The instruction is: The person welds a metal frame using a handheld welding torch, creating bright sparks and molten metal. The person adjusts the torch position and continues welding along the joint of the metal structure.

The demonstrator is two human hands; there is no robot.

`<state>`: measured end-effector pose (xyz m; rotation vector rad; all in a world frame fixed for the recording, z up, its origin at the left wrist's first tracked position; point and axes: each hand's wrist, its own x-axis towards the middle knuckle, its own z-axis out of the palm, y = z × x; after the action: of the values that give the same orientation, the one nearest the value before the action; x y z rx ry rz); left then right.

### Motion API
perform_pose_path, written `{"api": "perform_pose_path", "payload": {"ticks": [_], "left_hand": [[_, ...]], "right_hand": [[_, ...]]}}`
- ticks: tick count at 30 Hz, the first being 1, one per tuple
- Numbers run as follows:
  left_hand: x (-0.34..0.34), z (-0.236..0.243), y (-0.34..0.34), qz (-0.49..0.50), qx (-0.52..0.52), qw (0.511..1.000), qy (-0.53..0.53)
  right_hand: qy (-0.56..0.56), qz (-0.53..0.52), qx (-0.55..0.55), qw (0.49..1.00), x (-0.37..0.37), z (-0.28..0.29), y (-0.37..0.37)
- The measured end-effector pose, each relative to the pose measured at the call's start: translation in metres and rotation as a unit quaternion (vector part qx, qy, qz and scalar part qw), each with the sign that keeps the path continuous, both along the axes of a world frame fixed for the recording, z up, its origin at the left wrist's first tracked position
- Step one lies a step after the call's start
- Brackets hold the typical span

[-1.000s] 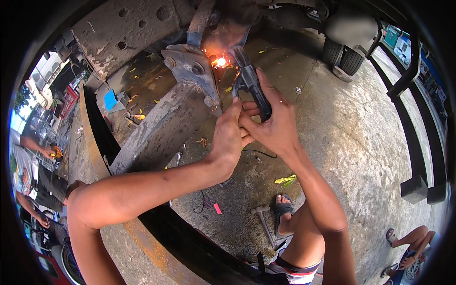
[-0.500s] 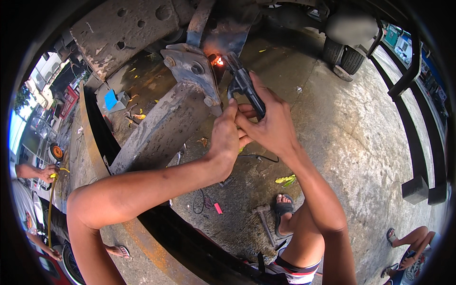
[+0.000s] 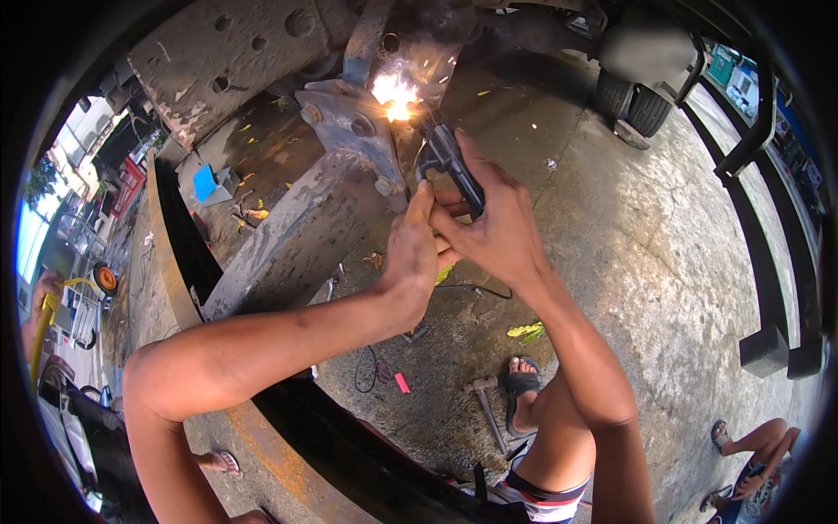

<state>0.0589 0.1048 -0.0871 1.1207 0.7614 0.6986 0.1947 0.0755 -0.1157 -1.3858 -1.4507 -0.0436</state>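
Honestly, an unsteady wrist could jog the black holder [image 3: 456, 166] astray, and sparks [image 3: 397, 96] might burn bare skin. It tilts up toward them beside the bolted plate [image 3: 336, 120], the right hand [image 3: 497, 218] clamping fingers round its handle; left elbow bent wide, the left hand [image 3: 410, 249] meets the right, grip unclear.

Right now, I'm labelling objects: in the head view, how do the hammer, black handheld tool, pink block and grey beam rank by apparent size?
Largest to smallest, as they look:
1. Grey beam
2. Black handheld tool
3. Hammer
4. Pink block
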Motion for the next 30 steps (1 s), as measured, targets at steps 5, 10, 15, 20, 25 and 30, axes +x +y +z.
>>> {"api": "perform_pose_path", "payload": {"ticks": [5,10,15,20,25,30], "left_hand": [[0.001,0.002,-0.002,-0.011,0.010,1.000,-0.027],[0.002,0.000,0.000,-0.015,0.005,1.000,-0.026],[0.002,0.000,0.000,-0.005,-0.001,1.000,-0.015],[0.002,0.000,0.001,-0.005,-0.005,1.000,-0.006],[0.002,-0.001,0.002,-0.007,-0.011,1.000,0.002],[0.002,-0.002,0.003,-0.011,-0.007,1.000,0.003]], "right_hand": [[0.005,-0.027,0.043,0.999,-0.001,-0.002,-0.002],[0.060,0.009,0.006,0.998,-0.004,0.007,-0.007],[0.004,-0.006,0.003,1.000,0.000,0.005,-0.005],[0.007,0.000,-0.010,1.000,0.002,0.001,-0.002],[0.064,0.031,-0.043,0.997,-0.001,0.005,-0.004],[0.014,0.021,-0.025,0.999,0.004,0.001,-0.001]]}}
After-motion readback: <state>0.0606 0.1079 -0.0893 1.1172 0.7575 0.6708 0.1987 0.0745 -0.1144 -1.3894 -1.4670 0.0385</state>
